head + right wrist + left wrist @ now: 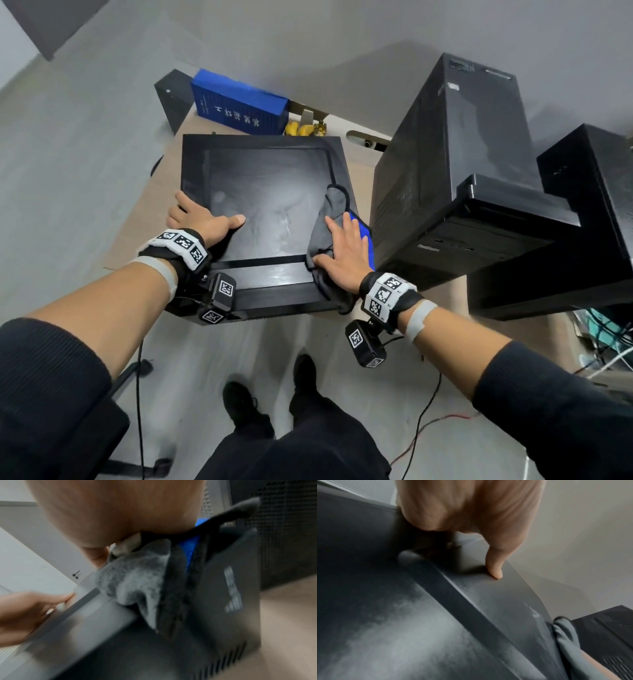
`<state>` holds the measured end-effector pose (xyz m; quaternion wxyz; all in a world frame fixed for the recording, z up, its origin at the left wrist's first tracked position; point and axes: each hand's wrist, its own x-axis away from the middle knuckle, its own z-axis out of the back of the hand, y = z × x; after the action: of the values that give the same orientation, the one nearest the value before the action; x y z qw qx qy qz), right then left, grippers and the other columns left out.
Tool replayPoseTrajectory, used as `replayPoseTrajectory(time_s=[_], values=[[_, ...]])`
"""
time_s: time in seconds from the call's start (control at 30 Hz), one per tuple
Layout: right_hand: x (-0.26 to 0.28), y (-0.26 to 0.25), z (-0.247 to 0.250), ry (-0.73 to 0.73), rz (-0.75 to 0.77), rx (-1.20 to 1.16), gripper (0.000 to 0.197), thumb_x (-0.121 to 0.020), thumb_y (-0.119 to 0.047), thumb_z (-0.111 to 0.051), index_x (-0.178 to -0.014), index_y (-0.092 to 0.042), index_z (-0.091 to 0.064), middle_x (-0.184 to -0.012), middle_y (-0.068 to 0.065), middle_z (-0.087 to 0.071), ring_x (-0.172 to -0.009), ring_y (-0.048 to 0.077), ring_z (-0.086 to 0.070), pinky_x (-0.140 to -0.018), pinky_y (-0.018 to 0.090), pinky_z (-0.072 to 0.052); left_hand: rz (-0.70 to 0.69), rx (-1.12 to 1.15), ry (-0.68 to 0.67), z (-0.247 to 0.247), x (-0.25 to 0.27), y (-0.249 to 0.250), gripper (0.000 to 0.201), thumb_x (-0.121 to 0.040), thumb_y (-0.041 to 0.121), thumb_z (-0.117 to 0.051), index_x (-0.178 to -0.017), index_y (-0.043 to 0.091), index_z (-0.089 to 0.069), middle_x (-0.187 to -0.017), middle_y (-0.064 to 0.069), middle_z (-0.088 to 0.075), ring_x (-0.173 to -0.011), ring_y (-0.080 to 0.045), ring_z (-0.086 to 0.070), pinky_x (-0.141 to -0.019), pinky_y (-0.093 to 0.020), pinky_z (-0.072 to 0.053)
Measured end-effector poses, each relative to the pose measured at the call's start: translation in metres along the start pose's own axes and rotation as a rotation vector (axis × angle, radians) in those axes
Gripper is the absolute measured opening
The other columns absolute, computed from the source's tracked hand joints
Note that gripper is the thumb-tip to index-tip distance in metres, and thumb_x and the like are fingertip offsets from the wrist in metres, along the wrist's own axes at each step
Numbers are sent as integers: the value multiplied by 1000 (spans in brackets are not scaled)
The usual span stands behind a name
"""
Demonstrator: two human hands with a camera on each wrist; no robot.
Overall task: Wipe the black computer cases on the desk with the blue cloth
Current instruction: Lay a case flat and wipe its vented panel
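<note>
Our right hand [344,255] lies flat, fingers spread, on the blue-and-grey microfibre cloth [323,236], pressing it against the right edge of the flat-lying black metal computer case [267,185]. Our left hand [202,219], fingers loose, braces the left edge.

Both forearms stretched forward, left hand [202,219] palm down, thumb spread wide — right hand [342,253] flat, fingers [346,224] splayed.
</note>
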<state>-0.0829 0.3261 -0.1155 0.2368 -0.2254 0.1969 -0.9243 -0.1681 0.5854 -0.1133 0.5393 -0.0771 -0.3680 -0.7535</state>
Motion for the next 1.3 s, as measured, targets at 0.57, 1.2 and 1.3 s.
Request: replayPoseTrajectory(time_s=[0.57,1.2,1.3], values=[[-62,-85,-10,-235,283,192,84,-83,-30,-62,-152,-44,-16,-163,4,19,-148,28,22,-114,60,14,3,-12,84,-13,-4,2,127,-75,58,-77,-158,9,7,-160,-24,-11,-149,-37,-10,-121,-47,-11],[-21,11,12,-91,158,197,85,-87,-40,-58,-155,-32,-8,-161,11,20,-149,28,19,-121,50,4,66,57,-28,-1,-15,2,129,-71,58,-79,-158,16,6,-161,-17,-12,-149,-36,-16,-123,-48,-16],[-9,13,10,-89,131,212,82,-88,-45,-55,-155,-35,-9,-161,10,23,-148,27,22,-121,51,5,101,144,-24,3,-23,9,120,-68,54,-82,-154,11,-9,-156,-16,-20,-146,-38,-23,-120,-50,-24]])
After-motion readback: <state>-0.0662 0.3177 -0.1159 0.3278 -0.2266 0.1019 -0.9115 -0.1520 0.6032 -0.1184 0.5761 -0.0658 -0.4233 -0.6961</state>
